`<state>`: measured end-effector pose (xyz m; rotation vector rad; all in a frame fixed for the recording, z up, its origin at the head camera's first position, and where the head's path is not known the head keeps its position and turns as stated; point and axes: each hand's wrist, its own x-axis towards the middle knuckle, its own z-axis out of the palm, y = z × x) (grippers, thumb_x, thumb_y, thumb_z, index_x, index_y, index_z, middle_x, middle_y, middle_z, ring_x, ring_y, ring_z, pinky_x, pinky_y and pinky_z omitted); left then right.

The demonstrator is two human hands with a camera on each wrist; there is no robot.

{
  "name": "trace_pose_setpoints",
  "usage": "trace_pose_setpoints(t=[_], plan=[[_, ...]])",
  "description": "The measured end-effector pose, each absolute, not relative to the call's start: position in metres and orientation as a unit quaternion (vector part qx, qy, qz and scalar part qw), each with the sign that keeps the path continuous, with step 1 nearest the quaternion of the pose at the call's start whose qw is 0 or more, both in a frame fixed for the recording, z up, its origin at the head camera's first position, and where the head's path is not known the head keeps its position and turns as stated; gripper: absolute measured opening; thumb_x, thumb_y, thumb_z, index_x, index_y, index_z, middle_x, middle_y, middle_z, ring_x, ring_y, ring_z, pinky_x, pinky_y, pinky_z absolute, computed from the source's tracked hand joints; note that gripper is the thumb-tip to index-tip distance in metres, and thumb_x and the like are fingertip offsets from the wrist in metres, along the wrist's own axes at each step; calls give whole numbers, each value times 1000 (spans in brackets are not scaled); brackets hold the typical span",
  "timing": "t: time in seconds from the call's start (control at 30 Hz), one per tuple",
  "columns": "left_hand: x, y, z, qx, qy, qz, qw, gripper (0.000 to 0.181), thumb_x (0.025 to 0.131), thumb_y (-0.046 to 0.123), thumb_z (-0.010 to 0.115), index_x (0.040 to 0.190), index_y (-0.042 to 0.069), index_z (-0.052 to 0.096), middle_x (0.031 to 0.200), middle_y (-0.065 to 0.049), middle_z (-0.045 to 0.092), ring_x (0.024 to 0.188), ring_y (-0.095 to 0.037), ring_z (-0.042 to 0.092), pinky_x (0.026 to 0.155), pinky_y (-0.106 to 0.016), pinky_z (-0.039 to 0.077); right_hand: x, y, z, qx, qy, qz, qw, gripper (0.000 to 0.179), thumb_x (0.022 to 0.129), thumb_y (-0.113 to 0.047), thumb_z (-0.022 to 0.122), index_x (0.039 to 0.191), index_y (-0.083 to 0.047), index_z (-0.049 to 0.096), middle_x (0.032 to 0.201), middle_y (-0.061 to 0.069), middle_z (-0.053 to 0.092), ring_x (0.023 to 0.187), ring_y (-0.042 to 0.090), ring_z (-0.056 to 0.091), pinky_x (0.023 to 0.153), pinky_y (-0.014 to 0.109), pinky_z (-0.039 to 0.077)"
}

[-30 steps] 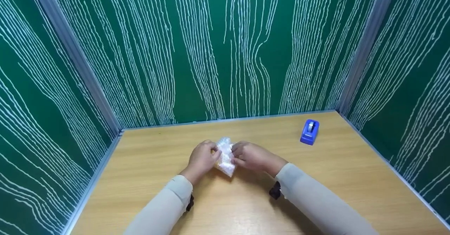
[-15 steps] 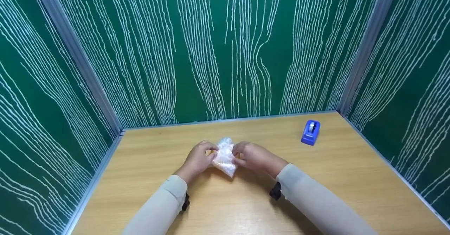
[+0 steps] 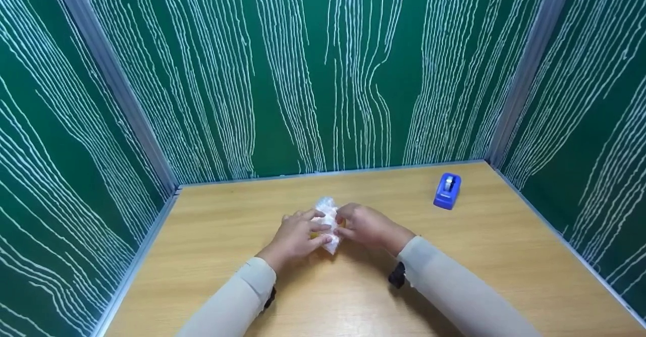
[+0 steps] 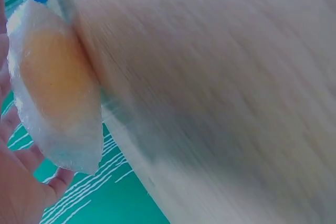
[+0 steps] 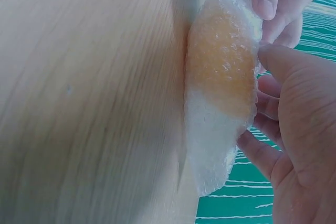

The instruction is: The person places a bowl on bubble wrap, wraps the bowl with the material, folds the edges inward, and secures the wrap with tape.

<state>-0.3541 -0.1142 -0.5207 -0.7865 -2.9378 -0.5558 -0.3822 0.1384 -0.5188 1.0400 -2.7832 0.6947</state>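
A bundle of clear bubble wrap [image 3: 328, 216] lies on the table between the hands, with something orange-yellow inside; the wrap blurs its kind. My left hand [image 3: 298, 233] rests its spread, fairly straight fingers over the bundle's left side and top. From the right, my right hand [image 3: 371, 226] holds the bundle's edge between thumb and curled fingers. In the right wrist view the bubble wrap [image 5: 220, 77] bulges around the orange part, and its lower end is flatter. The left wrist view shows the bubble wrap [image 4: 63, 140] close to the left hand [image 4: 21, 182].
A blue tape dispenser [image 3: 447, 190] stands at the back right of the wooden table [image 3: 227, 226]. Green panels [image 3: 282, 74] with white wavy lines enclose the back and sides, framed by grey metal posts [image 3: 520, 69].
My left hand has gone from pinching the bundle's left edge to laying spread fingers over its top. The right hand stays at the right edge. The view has shifted slightly.
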Motion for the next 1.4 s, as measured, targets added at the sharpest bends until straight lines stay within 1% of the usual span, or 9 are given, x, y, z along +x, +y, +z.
trace_pose_setpoints(t=[0.17, 0.47, 0.57, 0.73, 0.8, 0.97, 1.13, 1.23, 1.4], plan=[[-347, -115, -520, -271, -947, -165, 43, 40, 112, 52, 69, 147, 34, 78, 159, 4, 70, 151, -30, 63, 122, -68, 41, -383, 139, -520, 354, -901, 244, 49, 18, 107, -24, 81, 118, -10, 81, 118, 7, 82, 116, 28, 77, 113, 50, 63], [-348, -108, -524, -244, -958, -145, 23, 42, 113, 55, 65, 150, 39, 75, 163, 5, 68, 160, -29, 56, 130, -69, 34, -385, 153, -519, 315, -906, 277, 57, 23, 110, -29, 77, 126, -13, 81, 147, 11, 76, 147, 38, 68, 127, 58, 52], [-361, -111, -538, -253, -955, -150, 26, 46, 112, 61, 63, 150, 39, 75, 163, 6, 68, 161, -26, 54, 130, -65, 33, -389, 164, -516, 282, -909, 301, 58, 20, 110, -26, 75, 125, -13, 82, 145, 11, 77, 144, 39, 69, 125, 60, 53], [-361, -111, -537, -253, -957, -142, 28, 46, 112, 62, 62, 149, 38, 76, 161, 6, 69, 158, -25, 57, 127, -61, 36, -399, 190, -509, 172, -913, 370, 20, 26, 112, -38, 73, 129, -20, 81, 138, 7, 79, 135, 36, 71, 119, 60, 57], [-349, -107, -522, -240, -961, -132, 21, 43, 112, 57, 65, 148, 37, 77, 160, 4, 70, 157, -28, 57, 126, -65, 38, -406, 202, -507, 135, -906, 400, 7, 30, 113, -41, 71, 131, -18, 79, 135, 8, 79, 130, 35, 72, 116, 59, 59], [-345, -105, -520, -230, -964, -134, 22, 41, 113, 52, 66, 148, 33, 78, 161, 2, 69, 159, -29, 54, 130, -72, 36, -420, 230, -508, 86, -900, 428, -3, 39, 117, -44, 64, 137, -13, 76, 135, 13, 78, 125, 33, 71, 115, 58, 59], [-345, -104, -522, -230, -963, -140, 24, 39, 113, 49, 66, 147, 32, 79, 162, 0, 68, 160, -30, 52, 129, -75, 38, -426, 257, -512, 35, -896, 442, -25, 46, 119, -46, 56, 147, -11, 70, 148, 16, 72, 138, 37, 65, 123, 62, 53], [-345, -103, -522, -225, -964, -143, 16, 39, 114, 49, 65, 147, 32, 79, 164, 0, 67, 162, -31, 50, 130, -76, 36, -422, 276, -509, -8, -872, 486, -58, 55, 120, -51, 53, 159, -12, 61, 165, 17, 59, 152, 38, 55, 129, 64, 46], [-346, -101, -522, -220, -965, -140, 11, 38, 114, 50, 65, 146, 34, 79, 165, 1, 65, 162, -31, 49, 130, -73, 37, -428, 310, -505, -51, -876, 478, -47, 67, 120, -55, 46, 167, -7, 50, 170, 22, 51, 151, 41, 51, 128, 65, 46]])
